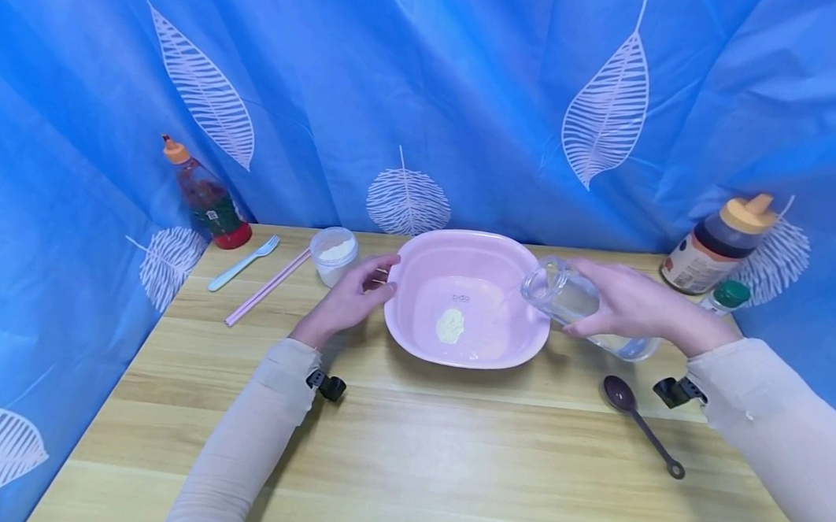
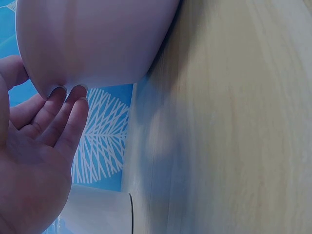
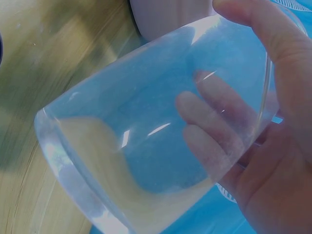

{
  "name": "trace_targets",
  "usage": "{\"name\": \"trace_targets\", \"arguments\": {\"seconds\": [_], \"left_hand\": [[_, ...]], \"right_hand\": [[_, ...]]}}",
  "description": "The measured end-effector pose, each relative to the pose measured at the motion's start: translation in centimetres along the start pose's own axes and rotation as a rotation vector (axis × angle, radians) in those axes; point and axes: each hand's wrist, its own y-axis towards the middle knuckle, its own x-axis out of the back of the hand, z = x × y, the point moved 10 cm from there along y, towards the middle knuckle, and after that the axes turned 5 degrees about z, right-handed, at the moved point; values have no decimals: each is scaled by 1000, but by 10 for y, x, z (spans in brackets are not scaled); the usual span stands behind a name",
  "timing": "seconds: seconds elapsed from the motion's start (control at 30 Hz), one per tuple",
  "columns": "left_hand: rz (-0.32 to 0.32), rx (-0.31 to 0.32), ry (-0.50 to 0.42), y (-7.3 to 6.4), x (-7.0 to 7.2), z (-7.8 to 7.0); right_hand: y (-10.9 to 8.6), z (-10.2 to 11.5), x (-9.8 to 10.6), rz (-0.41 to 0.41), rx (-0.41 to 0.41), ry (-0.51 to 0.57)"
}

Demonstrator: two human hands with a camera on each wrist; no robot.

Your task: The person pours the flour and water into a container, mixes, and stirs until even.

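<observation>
A pink plastic basin (image 1: 466,351) stands near the back of the table, holding shallow water and a patch of pale powder (image 1: 450,326). At its left end my left hand (image 1: 348,301) holds the rim; in the left wrist view the fingertips (image 2: 78,92) touch the underside of the rim. My right hand (image 1: 625,299) grips a clear glass bottle (image 3: 146,126) of water around its side. The bottle is tipped, its mouth over the basin's right edge, and a thin stream of water runs from it. Its thick base points right.
A tub of white powder (image 1: 334,268), pink chopsticks (image 1: 268,287), a light blue fork (image 1: 243,265) and a red sauce bottle (image 1: 211,207) are on the left. Right are a dark spoon (image 1: 621,394), an orange-capped sauce bottle (image 1: 709,249) and a green-capped bottle (image 1: 731,295). A blue curtain (image 1: 482,122) hangs behind.
</observation>
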Motion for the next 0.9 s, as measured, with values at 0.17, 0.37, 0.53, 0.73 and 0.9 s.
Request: {"name": "trace_targets", "arguments": {"seconds": [0.17,0.37,0.53,0.73,0.9], "left_hand": [[0,1,4,1,0,1],[2,4,1,1,0,1],[-2,17,0,1,0,4],[2,10,-3,2,0,4],[2,11,1,2,0,4]], "right_hand": [[1,1,0,2,14,15],[1,1,1,-1,25,20],[1,2,1,2,21,20],[1,4,1,2,20,13],[1,4,1,15,6,7]]}}
